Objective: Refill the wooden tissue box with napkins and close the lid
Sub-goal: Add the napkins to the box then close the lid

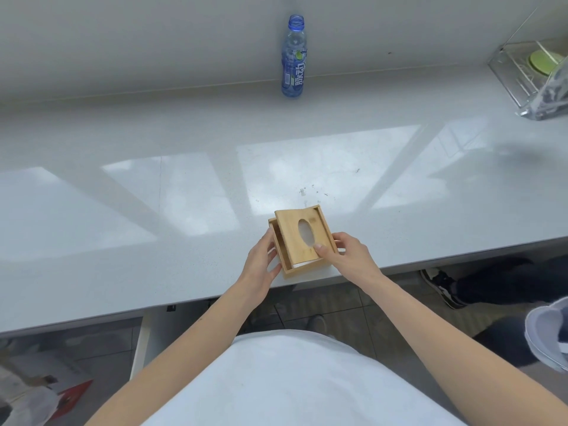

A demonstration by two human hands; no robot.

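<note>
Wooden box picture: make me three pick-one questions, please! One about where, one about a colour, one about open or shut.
1. Where does the bottle stand?
A) at the counter's near edge
B) at the back, by the wall
C) on the floor
2. What colour is its label?
A) blue
B) red
C) yellow
3. How is the box's lid?
A) fully shut
B) askew, leaving a gap
C) lying off the box
Answers: 1 B, it stands far behind the box; 2 A, the wrap is blue; 3 B, the inside shows along the left side.
</note>
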